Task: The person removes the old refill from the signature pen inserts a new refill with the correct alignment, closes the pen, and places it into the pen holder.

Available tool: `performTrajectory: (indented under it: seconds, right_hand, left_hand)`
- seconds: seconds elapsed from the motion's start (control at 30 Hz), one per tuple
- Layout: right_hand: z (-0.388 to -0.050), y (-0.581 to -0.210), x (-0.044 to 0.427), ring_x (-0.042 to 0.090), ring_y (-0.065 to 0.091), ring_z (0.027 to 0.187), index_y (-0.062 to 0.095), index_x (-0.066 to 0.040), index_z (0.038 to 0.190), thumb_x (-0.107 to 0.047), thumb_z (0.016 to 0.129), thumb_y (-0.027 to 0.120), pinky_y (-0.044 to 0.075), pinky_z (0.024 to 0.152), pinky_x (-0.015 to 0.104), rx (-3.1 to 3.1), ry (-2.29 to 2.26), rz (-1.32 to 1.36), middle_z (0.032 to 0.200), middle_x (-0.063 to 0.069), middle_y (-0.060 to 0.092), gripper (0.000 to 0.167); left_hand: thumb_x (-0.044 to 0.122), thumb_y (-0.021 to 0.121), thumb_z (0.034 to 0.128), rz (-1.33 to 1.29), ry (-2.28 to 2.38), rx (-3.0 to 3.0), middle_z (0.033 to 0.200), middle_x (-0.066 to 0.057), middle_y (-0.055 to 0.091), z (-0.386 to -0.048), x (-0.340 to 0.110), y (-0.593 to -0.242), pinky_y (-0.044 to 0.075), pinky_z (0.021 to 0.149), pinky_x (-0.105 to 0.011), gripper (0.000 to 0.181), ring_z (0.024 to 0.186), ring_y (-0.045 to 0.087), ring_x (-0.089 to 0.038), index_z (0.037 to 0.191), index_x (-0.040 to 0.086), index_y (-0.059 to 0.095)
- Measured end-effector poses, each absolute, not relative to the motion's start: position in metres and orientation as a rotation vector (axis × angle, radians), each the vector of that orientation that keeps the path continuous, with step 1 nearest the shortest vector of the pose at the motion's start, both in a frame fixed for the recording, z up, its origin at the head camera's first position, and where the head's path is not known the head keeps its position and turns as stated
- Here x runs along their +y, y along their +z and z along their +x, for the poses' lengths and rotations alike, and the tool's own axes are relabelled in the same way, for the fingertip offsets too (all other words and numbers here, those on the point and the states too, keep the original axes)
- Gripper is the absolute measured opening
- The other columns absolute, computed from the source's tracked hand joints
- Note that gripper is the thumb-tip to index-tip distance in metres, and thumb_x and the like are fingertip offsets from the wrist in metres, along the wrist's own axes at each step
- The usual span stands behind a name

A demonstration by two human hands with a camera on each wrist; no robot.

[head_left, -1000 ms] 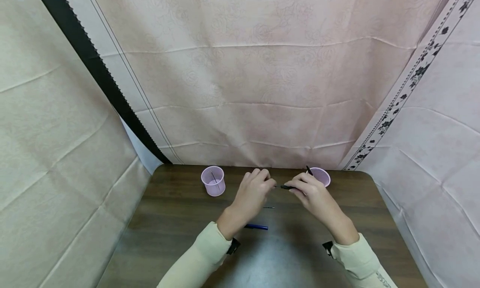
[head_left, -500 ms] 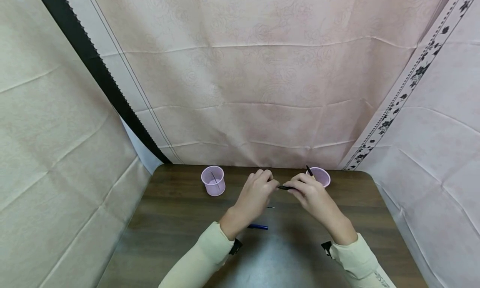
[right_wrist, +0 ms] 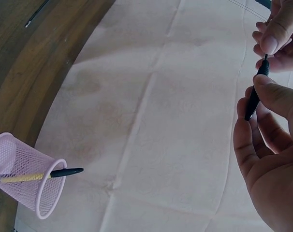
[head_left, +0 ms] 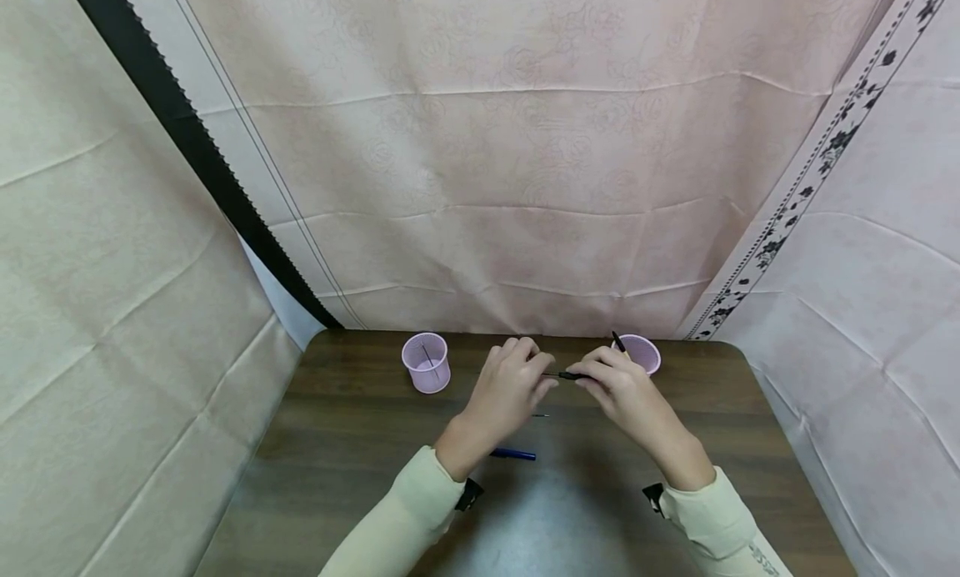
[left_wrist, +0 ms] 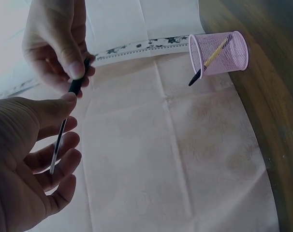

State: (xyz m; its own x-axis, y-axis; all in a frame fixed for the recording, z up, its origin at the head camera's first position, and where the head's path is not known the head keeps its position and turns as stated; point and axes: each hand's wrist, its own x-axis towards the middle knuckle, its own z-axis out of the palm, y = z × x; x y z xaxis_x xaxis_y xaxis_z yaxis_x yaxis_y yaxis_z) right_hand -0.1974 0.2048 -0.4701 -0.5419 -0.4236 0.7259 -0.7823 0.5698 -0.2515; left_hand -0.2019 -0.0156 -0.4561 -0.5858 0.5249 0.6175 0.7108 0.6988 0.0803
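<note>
My left hand (head_left: 506,389) pinches a thin pen refill (left_wrist: 58,142) between thumb and fingers; its pale end runs down past the curled fingers in the left wrist view. Facing it, my right hand (head_left: 622,385) holds a short black tapered pen piece (right_wrist: 255,99) between thumb and fingertips. The refill enters the end of the black piece, so the two are in line. How far it goes inside is hidden. Both hands are held above the back half of the wooden table (head_left: 330,460).
A pink mesh cup (head_left: 427,368) at back left holds a thin stick-like refill. Another mesh cup (right_wrist: 52,191), behind my right hand, holds a yellow pen with a black end (right_wrist: 64,172). A blue pen part (head_left: 513,454) and a dark thin refill (head_left: 542,415) lie on the table.
My left hand moved right, close against the black piece, then drew back slightly left, showing more of the refill between the hands. The right hand has stayed almost still.
</note>
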Motion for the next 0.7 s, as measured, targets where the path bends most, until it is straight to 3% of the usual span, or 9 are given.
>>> performTrajectory:
  seconds: [0.33,0.53,0.7]
  right_hand:
    - [-0.198,-0.47,0.207,0.017,0.069,0.087,0.077,-0.006,0.099,0.013,0.072,0.085,0.053,0.088,0.045,-2.189,0.772,0.969,0.097,0.003,0.071,0.034]
    - [-0.197,-0.469,0.207,0.017,0.069,0.087,0.077,-0.007,0.099,0.013,0.073,0.085,0.054,0.091,0.052,-2.206,0.778,0.958,0.097,0.002,0.071,0.034]
    - [-0.196,-0.468,0.206,0.017,0.069,0.087,0.077,-0.006,0.099,0.013,0.072,0.085,0.053,0.092,0.052,-2.207,0.779,0.958,0.097,0.002,0.071,0.034]
  left_hand:
    - [0.017,0.087,0.0835,-0.873,-0.731,-2.396,0.091,0.001,0.064,-0.204,-0.033,-0.456,0.053,0.073,-0.031,0.017,0.084,0.063,-0.015,0.096,0.014,0.077]
    - [0.006,0.083,0.0863,-0.884,-0.907,-2.403,0.089,0.0,0.062,-0.205,-0.037,-0.457,0.053,0.068,-0.02,0.008,0.076,0.063,-0.01,0.092,0.011,0.078]
    - [0.005,0.082,0.0863,-0.902,-0.883,-2.397,0.088,0.0,0.062,-0.206,-0.038,-0.458,0.052,0.068,-0.02,0.008,0.076,0.062,-0.01,0.09,0.011,0.078]
